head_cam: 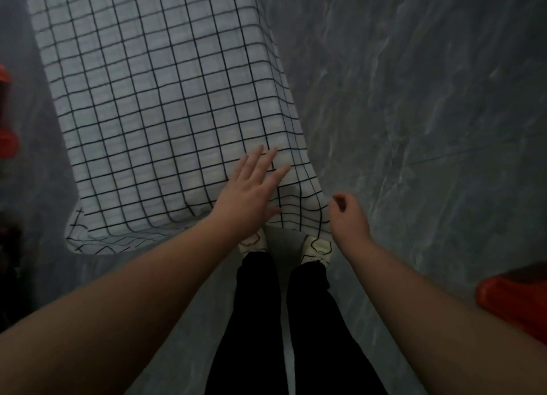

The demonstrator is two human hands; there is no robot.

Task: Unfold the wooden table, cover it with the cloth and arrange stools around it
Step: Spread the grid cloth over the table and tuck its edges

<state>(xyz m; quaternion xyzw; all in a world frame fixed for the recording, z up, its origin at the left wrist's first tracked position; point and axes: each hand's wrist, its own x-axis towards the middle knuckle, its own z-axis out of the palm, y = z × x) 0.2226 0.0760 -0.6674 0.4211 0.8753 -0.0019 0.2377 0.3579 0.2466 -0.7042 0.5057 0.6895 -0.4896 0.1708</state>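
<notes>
- Looking down through the head camera, the person is standing at the near short end of the table, which is lying wholly hidden under the checked cloth (pixel 154 98).
- The cloth-covered top is running lengthwise away from the person, its long axis slanting from the near right corner up toward the far left.
- The left hand (pixel 251 193) is resting flat on the near right corner of the cloth, its fingers (pixel 268 161) lying straight and spread, pointing up along the table.
- The right hand (pixel 347 217) is hanging just beside the drooping corner of the cloth, its fingers curling inward. Whether they are pinching the hem cannot be told.
- Both hands are working the same corner, the left on top and the right at the overhang, so the cloth is lying directly under and beside the fingers.
- Judging by this, the covering step is nearing its end and the stools are waiting to be placed.
- One stool (pixel 515 303), red, is showing at the lower right on the floor (pixel 414 98), nearer the right hand and well apart from the table.
- One red shape (pixel 7 140) is being cut off by the left edge; it is probably a second stool.
- Counting: one cloth, one sure stool, two hands.
</notes>
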